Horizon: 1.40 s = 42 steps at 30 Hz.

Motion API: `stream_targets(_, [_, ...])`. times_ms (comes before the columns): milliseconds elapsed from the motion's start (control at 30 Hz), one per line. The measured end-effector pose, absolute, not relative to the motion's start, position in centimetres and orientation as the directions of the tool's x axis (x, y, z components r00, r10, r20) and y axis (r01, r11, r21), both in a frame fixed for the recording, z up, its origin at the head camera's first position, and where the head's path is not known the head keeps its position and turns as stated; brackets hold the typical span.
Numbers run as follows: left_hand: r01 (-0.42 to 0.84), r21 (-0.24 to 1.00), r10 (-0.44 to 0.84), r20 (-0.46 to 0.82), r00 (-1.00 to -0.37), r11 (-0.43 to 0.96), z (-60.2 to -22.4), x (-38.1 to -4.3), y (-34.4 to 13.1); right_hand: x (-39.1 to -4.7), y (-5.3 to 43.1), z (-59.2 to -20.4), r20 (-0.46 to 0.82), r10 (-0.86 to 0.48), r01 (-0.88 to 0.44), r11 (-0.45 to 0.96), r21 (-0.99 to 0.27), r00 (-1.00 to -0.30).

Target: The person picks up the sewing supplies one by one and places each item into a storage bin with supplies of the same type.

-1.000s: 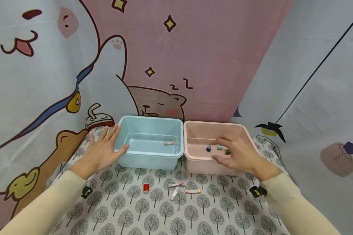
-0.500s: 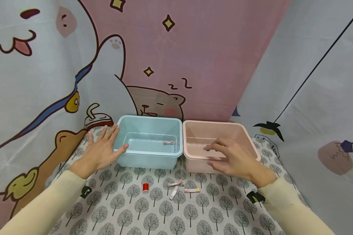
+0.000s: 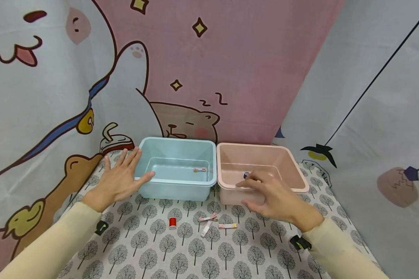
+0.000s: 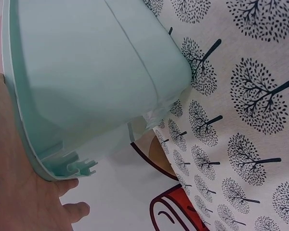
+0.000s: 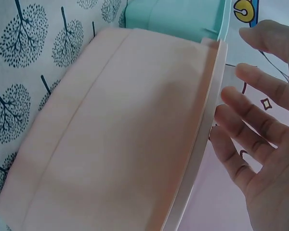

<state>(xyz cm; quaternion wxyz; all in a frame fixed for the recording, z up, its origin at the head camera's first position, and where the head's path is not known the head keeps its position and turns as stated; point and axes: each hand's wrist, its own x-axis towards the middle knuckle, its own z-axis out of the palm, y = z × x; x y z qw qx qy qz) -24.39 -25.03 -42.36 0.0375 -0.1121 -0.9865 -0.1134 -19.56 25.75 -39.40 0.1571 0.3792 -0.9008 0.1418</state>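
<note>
Plainly, in the head view, the left hand [image 3: 118, 182] is laid at the left end of the blue bin [image 3: 174, 192], its fingers straight and spread apart, its thumb at the front rim. A strip [image 3: 199, 170] is seen inside, towards the right end. Just to the right the pink bin [image 3: 258, 155] is set, and over its front rim the right hand [image 3: 277, 199] is held, fingers bent, thumb apart from them. On that bin's floor, just past the knuckles, a blue spool [image 3: 246, 175] is partly covered. On the cloth [image 3: 143, 267] in front, a red spool [image 3: 172, 223] is stood upright; to its right three more strips are scattered

In the left wrist view, the blue bin's rim is met by the left hand

In the right wrist view, the right hand's fingers are shown apart, loosely curved, near the pink rim; whether it is touched cannot be told
</note>
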Motion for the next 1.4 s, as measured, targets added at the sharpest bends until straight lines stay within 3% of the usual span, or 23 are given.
stream_targets(433, [0.229,0.206,0.211,0.105,-0.972,0.951,-42.5,-24.5,-25.1,-18.4,24.2,-40.5,0.418,-0.707,-0.795,0.603,-0.066,-0.571])
stream_targets(667, [0.228,0.197,0.21,0.108,-0.972,0.953,-42.5,-24.6,-25.0,-17.9,23.4,-41.7,0.351,-0.72,-0.792,0.597,-0.125,-0.598])
stream_targets(900, [0.225,0.191,0.207,0.109,-0.972,0.955,-42.6,-24.6,-25.1,-18.0,23.0,-43.5,0.326,-0.74,-0.799,0.595,-0.09,-0.588])
stream_targets(1200, [0.22,0.202,0.204,0.098,-0.974,0.954,-42.5,-24.5,-25.0,-17.9,22.5,-45.8,0.209,-0.738,-0.767,0.616,-0.18,-0.642])
stream_targets(1400, [0.222,0.208,0.206,0.094,-0.974,0.953,-42.4,-24.6,-25.0,-17.8,22.2,-47.0,0.165,-0.734,-0.752,0.636,-0.174,-0.659])
